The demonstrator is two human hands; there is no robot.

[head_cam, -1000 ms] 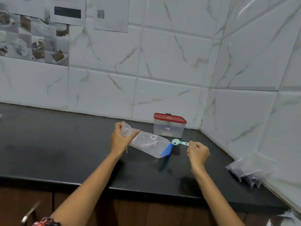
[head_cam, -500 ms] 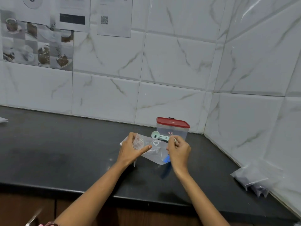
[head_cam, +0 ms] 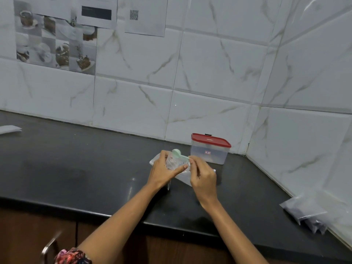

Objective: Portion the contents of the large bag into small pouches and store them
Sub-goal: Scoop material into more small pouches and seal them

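Observation:
On the black counter lies a large clear plastic bag, partly hidden under both hands. My left hand holds a small clear pouch upright just above that bag, thumb stretched along its front. My right hand pinches the handle of a pale green measuring spoon, whose bowl sits at the pouch's mouth. What is in the spoon cannot be made out. A clear box with a red lid stands right behind the hands, near the wall corner.
Several filled small pouches with dark contents lie against the right wall at the counter's front right. A white paper lies at the far left. Tiled walls close the back and right. A cabinet handle shows below the counter edge.
My right hand picked the green spoon up from the counter and carried it left to the pouch's mouth. The left hand and pouch stayed over the large bag.

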